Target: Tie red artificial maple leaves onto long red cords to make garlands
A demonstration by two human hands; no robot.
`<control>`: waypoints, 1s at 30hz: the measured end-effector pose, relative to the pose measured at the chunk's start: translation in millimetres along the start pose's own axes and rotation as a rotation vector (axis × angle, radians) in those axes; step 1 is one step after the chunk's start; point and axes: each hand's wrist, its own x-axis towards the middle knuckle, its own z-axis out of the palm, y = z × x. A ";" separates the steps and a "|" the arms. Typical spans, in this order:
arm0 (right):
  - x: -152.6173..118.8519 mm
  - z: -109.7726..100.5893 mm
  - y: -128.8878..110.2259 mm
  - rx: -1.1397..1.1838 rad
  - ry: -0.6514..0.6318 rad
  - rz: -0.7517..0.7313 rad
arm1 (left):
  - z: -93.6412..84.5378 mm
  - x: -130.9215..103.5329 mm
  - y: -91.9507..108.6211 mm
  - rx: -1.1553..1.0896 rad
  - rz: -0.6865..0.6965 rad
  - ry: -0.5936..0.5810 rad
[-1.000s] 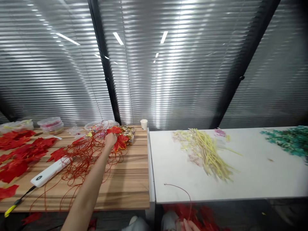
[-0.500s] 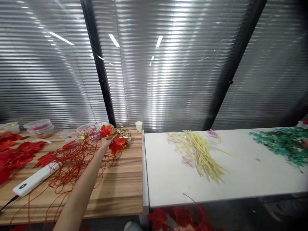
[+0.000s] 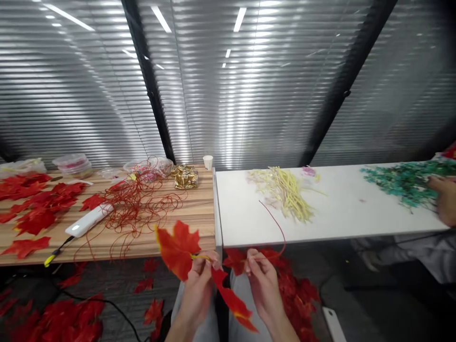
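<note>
My left hand (image 3: 200, 285) is closed in a pinch on the yellow stem of a red artificial maple leaf (image 3: 181, 249). A second red leaf (image 3: 233, 300) hangs from the same fingers, between my two hands. My right hand (image 3: 262, 284), fingertips pressed together, is closed on a thin red cord (image 3: 280, 227) whose free end curves up over the edge of the white table. Its grip point is partly hidden by the fingers. Below and beside the right hand lie more red maple leaves (image 3: 297, 292), over and beside my lap.
On the wooden table (image 3: 199, 213) lie tangled red cord (image 3: 137, 204), a white handheld device (image 3: 89, 220), red leaves (image 3: 53, 204) and a gold packet (image 3: 185, 176). Yellow stems (image 3: 290, 194) rest on the white table (image 3: 242, 223). Another person's hand (image 3: 445, 197) touches green foliage (image 3: 402, 183).
My left hand has come back from the wooden table with red leaves, now held over my lap. My right hand has risen into view with the cord. The view has tilted down.
</note>
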 end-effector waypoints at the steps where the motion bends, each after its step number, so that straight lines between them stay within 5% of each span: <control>1: -5.3 4.5 -1.1 -0.017 -0.014 -0.024 | 4.5 -8.9 -2.9 -0.067 -0.073 -0.064; 5: -27.9 17.0 -5.3 -0.062 -0.062 -0.104 | 15.3 -22.6 -4.5 -0.210 -0.145 -0.234; 9: -46.5 29.1 -12.5 -0.016 -0.137 -0.170 | 19.8 -30.9 -2.7 -0.204 -0.143 -0.264; 20: -75.4 30.2 -12.3 -0.409 -0.102 -0.471 | 13.7 -57.8 6.3 -0.012 -0.125 0.037; 30: -107.1 19.4 -1.5 -0.423 -0.099 -0.385 | -5.4 -91.0 -8.4 0.024 -0.114 0.129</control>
